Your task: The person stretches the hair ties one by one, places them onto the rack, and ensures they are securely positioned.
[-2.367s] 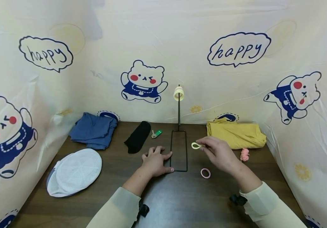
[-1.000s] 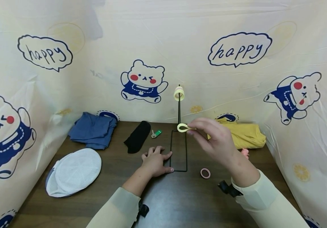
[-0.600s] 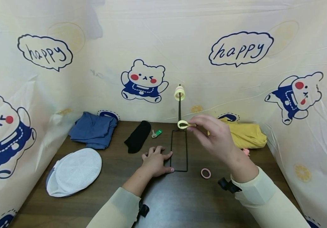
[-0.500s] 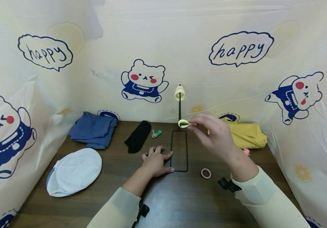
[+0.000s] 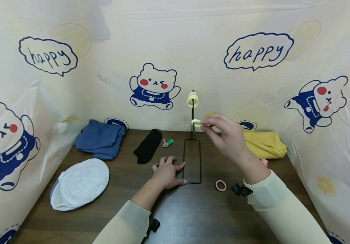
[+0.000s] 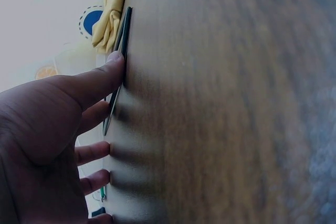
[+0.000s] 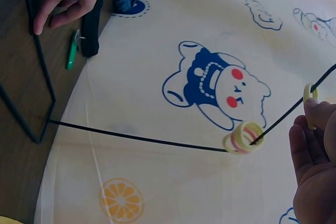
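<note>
In the head view, my right hand (image 5: 228,137) pinches a pale yellow ring (image 5: 196,123) between thumb and fingers. The right wrist view has the black rod (image 7: 286,113) passing through this ring. Farther along the rod, several yellow and pink rings (image 7: 244,138) hang together near its bend. The rod belongs to a black wire stand, whose rectangular base (image 5: 200,162) lies on the table. My left hand (image 5: 166,174) rests with spread fingers at the base's left side; its thumb (image 6: 107,77) presses on the wire. A pink ring (image 5: 220,185) lies right of the base.
Left on the brown table (image 5: 193,213) are a white cap (image 5: 82,183), folded blue cloth (image 5: 100,139), a black sock-like piece (image 5: 148,146) and a key with a green tag (image 5: 168,143). Folded yellow cloth (image 5: 264,144) and a pink item (image 5: 264,162), mostly hidden, lie at the right.
My right hand has carried the pinched yellow ring leftward and up from beside the stand, and it now sits around the rod. The left hand has stayed on the base.
</note>
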`<state>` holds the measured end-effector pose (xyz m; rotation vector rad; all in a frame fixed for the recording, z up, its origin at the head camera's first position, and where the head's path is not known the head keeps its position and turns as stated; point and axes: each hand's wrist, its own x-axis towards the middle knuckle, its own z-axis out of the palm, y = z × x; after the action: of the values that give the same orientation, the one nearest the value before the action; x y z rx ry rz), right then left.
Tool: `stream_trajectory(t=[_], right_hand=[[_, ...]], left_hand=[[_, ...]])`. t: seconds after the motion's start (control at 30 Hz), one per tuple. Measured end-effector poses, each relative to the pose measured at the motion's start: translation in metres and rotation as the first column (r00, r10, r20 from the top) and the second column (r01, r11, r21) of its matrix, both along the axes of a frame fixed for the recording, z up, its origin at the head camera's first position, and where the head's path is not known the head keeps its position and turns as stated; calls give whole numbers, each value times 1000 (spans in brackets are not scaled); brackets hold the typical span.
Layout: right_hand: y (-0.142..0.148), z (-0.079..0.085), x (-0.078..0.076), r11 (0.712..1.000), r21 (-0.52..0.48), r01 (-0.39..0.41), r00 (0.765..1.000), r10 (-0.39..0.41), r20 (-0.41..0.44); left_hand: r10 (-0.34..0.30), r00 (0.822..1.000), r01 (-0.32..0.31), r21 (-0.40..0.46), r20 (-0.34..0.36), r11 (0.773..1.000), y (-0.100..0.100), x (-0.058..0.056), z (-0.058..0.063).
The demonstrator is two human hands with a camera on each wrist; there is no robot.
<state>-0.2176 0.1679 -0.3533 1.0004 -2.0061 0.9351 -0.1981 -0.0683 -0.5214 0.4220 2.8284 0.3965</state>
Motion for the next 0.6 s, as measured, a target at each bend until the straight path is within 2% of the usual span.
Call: stream_trajectory(t=[0.33, 0.6], right_hand=[[-12, -6, -26, 998, -35, 46, 995, -43, 91], [-24, -11, -45, 990, -72, 120, 974, -103, 202]], left_hand=[[-5, 1000, 5, 4, -3, 1000, -1, 0, 0], [1, 1000, -1, -1, 5, 1000, 0, -1, -1]])
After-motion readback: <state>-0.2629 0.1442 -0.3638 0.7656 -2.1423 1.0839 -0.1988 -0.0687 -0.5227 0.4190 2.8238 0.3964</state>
